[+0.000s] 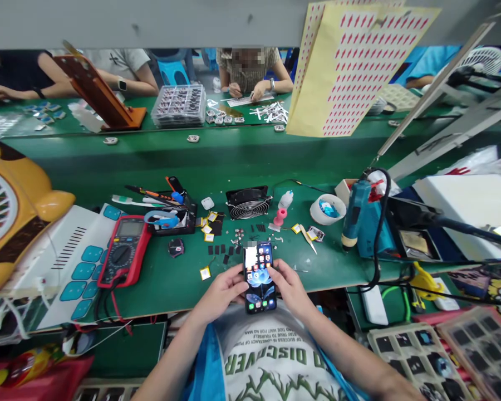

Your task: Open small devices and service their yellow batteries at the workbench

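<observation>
Over the near edge of the desk, the left hand pinches the left side of a lit phone while the right hand grips its right, apparently working the touchscreen, the next move calling for steady support and a precise thumb.

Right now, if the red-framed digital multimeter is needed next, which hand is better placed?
Left, probably. The left hand is at the black smartphone's left edge, on the same side as the red-framed digital multimeter. The right hand is at the phone's right edge, farther away.
</observation>
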Demonstrator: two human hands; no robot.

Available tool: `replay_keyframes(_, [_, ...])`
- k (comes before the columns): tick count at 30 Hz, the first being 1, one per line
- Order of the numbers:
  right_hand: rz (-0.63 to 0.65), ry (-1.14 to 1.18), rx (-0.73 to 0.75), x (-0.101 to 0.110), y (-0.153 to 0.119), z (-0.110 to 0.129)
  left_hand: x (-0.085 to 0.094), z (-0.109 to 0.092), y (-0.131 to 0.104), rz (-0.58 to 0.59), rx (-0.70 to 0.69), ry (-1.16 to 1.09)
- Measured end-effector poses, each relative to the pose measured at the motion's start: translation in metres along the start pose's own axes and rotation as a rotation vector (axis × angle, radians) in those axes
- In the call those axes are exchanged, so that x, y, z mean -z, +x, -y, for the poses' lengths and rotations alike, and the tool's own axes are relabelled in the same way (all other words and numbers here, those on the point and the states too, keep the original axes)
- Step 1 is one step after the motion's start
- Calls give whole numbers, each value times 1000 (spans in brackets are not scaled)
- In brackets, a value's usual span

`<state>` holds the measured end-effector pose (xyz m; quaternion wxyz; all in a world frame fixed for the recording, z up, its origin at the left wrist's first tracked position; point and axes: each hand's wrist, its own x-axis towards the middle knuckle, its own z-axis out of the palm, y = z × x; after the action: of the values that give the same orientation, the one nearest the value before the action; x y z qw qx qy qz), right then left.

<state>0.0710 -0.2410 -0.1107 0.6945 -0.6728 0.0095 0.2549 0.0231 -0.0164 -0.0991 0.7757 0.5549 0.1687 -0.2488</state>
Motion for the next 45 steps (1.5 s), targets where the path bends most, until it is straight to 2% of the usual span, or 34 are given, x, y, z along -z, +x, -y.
replay_keyframes(6, [-22, 43, -69, -10, 2, 2, -1, 1, 1, 43, -4, 53])
replay_keyframes(12, [-64, -128, -95, -15, 4, 6, 2, 4, 4, 63, 13, 100])
replay_keyframes(14, [-55, -91, -87, -15, 4, 7, 3, 4, 4, 67, 8, 102])
replay_keyframes(19, [50, 70, -82, -7, 2, 0, 2, 5, 4, 28, -5, 72])
replay_keyframes(24, [285, 154, -7, 12, 1, -12, 1, 10, 6, -32, -28, -63])
replay_keyframes(27, [373, 183, 51, 20, 1, -16, 3, 12, 7, -36, -50, -142])
replay_keyframes(34, [442, 221, 147, 24, 4, -20, 6, 14, 8, -43, -60, -204])
replay_keyframes(45, [453, 178, 133, 27, 5, -26, 2, 6, 10, -55, -30, -279])
